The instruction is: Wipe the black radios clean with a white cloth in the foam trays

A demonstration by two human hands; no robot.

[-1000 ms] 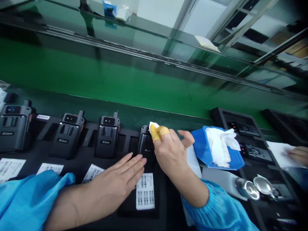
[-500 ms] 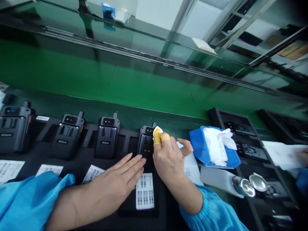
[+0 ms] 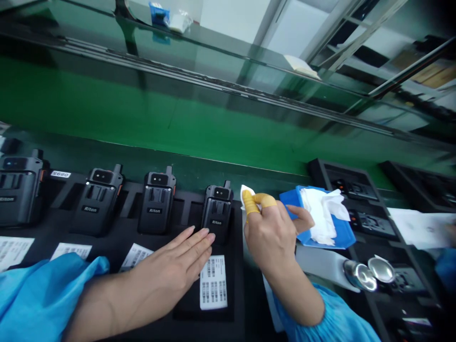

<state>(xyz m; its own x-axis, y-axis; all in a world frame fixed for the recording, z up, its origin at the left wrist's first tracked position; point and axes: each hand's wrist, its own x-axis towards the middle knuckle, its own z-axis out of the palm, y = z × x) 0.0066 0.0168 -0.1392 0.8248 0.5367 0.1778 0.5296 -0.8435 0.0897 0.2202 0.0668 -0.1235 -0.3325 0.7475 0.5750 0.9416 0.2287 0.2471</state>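
Observation:
A black two-way radio (image 3: 217, 213) marked "Riton" lies back side up in a black foam tray (image 3: 237, 285). My left hand (image 3: 174, 266) rests flat, fingers stretched out, its fingertips on the radio's lower edge. Just below the radio is a white barcode label sheet (image 3: 213, 282). My right hand (image 3: 272, 228), with yellow finger cots on two fingers, is pinching a small white wipe (image 3: 246, 194) to the right of the radio, apart from it. Beside that hand stands a blue box (image 3: 344, 242) of folded white wipes (image 3: 318, 216).
More radios (image 3: 156, 202) sit leftward in the tray, with label sheets below. Right of the blue box are a metal dispenser can (image 3: 361, 276) with an open lid and another black tray (image 3: 320, 171) holding device parts. A co-worker's sleeve (image 3: 447, 268) shows at the far right.
My right hand has moved right with the wipe, off the radio's upper right side, uncovering its camera area. My left hand has stayed nearly in place.

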